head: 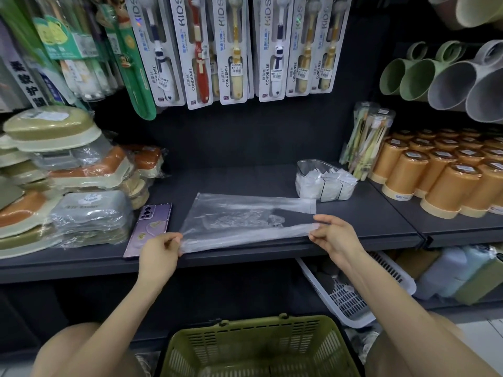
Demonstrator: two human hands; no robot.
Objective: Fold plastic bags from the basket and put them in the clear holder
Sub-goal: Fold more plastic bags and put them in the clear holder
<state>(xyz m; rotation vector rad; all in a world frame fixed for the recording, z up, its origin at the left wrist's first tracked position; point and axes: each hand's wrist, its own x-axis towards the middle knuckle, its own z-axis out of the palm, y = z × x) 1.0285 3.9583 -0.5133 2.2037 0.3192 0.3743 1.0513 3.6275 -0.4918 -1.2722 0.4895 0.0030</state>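
Pinching the near edge of the plastic bag (239, 216) with left hand (159, 250) and right hand (336, 235), one per end, with the rest flat on the shelf (381, 213). Thin and slippery, so could easily fold crooked, or slide off toward the basket (245, 322).

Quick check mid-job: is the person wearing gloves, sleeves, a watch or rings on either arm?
No. The left hand and right hand are bare, without gloves, and no ring shows. The left forearm and right forearm are uncovered: no sleeves, watch or bracelet in view.
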